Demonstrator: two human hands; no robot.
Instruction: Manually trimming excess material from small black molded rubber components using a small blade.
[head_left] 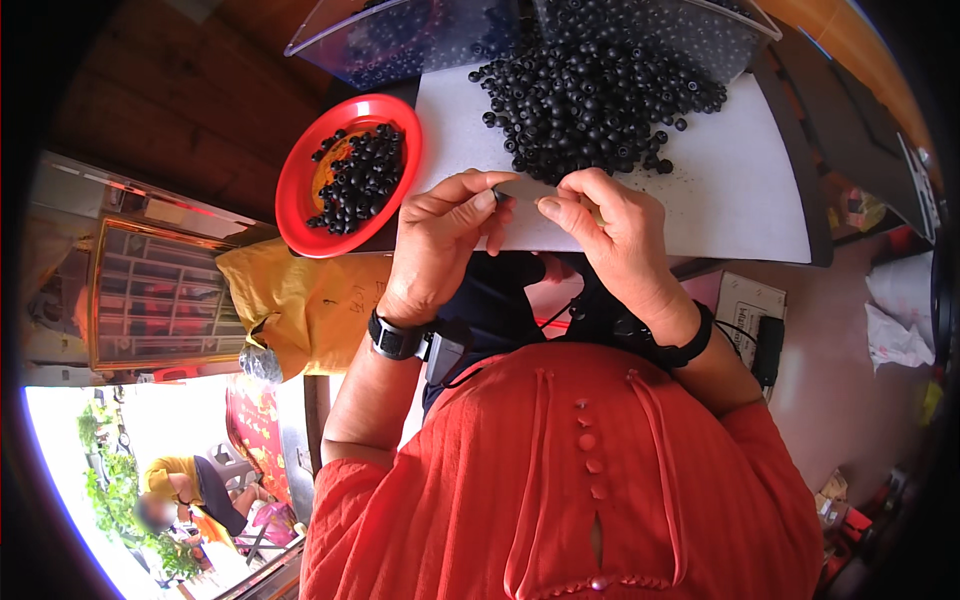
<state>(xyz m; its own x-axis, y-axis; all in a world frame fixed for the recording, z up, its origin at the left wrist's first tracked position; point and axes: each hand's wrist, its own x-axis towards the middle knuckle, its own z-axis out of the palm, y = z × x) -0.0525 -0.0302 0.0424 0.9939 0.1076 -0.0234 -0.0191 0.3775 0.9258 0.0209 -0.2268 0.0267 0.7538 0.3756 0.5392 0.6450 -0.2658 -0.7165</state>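
While both hands hover over the near part of the white board (745, 190), the left hand (430, 230) pinches a small dark piece (503, 196), probably a bead, between thumb and index finger; the right hand (625, 235) has its thumb and index tips drawn together just beside it, but can't tell if anything thin is between them. Loose black beads (590, 100) sit heaped right past the fingertips, more behind the transparent bin wall (655, 30), and another batch lies in the red plate (288, 190) to the left. Main risk: pinched piece slips, since it's tiny and only fingertips have it; from there it could roll off the board's near edge into the lap or onto the floor. Knuckles brushing the heap could scatter round beads, a few strays already lie off its right side. Plate's lower rim reaches about to the table's near edge, overhang unclear, so a left forearm bump might tip it. Room-wise: heap blocks forward, plate limits the left hand, wrists are already over the lap; most sideways room is right, over the board's speckled part up to its dark border.
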